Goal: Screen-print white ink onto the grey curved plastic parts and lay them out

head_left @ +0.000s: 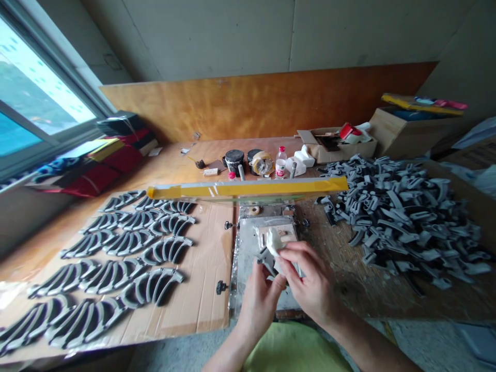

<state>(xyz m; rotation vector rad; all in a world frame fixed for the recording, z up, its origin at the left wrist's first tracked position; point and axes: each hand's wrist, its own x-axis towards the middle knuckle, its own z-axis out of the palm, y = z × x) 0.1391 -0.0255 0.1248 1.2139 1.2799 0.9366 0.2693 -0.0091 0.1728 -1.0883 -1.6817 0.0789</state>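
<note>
My left hand (259, 302) and my right hand (312, 284) meet over a metal plate (248, 243) at the table's middle. The left hand's fingers close on a grey plastic part (267, 257). Pinched in the right hand's fingers is a white cloth or sponge (274, 240), pressed against that part. A small pale block (277, 227) lies on the plate just beyond the hands.
Rows of curved grey parts (116, 258) lie on cardboard (201, 289) at the left. A big heap of loose grey parts (403, 212) fills the right. A yellow-edged clear strip (248, 188) spans the middle; jars, tape and a bottle (280, 163) stand behind.
</note>
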